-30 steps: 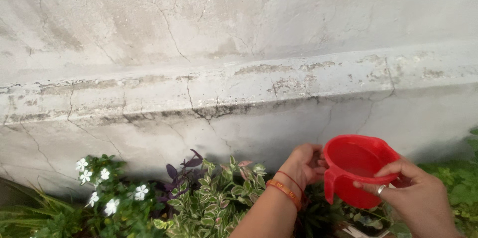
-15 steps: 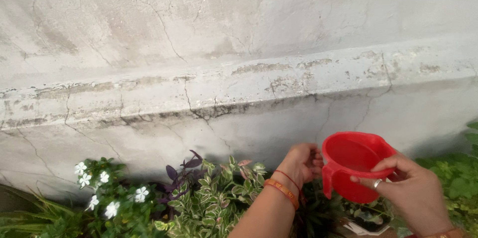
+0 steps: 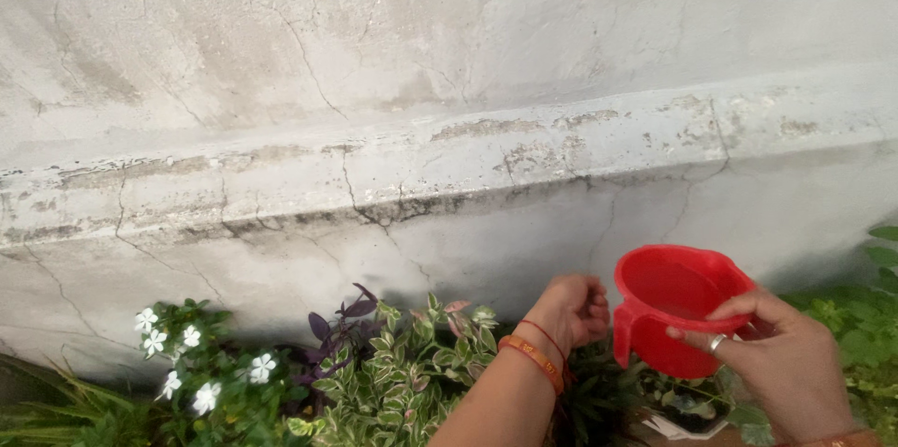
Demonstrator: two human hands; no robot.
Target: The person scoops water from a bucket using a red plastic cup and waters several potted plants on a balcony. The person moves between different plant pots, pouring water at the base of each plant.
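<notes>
Round red plastic mug [image 3: 675, 305] now raised slightly, pinched at rim by right hand [image 3: 786, 367]; left hand [image 3: 572, 309] loosely curled, empty, above variegated green-cream leaves [image 3: 398, 382].

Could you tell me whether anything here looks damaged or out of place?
The wall is cracked, with dark staining and flaking under its ledge. The red mug in the right hand looks intact.

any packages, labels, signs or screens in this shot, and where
None: no package, label, sign or screen shows.
Red plastic mug: round, with a side handle, held by the right hand at lower right.
Left hand: curled beside the mug, over the leafy plants.
Behind: a cracked whitish wall.
</notes>
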